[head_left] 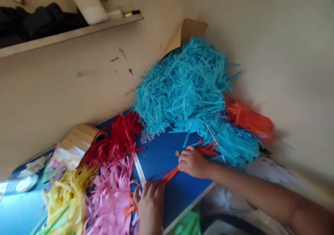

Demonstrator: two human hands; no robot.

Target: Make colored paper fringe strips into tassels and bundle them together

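Note:
A twisted orange strip of paper stretches between my hands, low over the blue tabletop. My left hand is closed on its nearer end, with loose orange fringe poking out to the left of it. My right hand closes its fingers round the farther end. Orange-red fringe spreads out beyond that hand. Just behind it lies a blue fringed tassel, with a thin white string passing close to my right forearm.
A big heap of blue shredded paper fills the corner. Red fringe, pink fringe and yellow fringe lie on the left beside a curled paper roll. Another orange tassel rests against the wall. A shelf juts out above.

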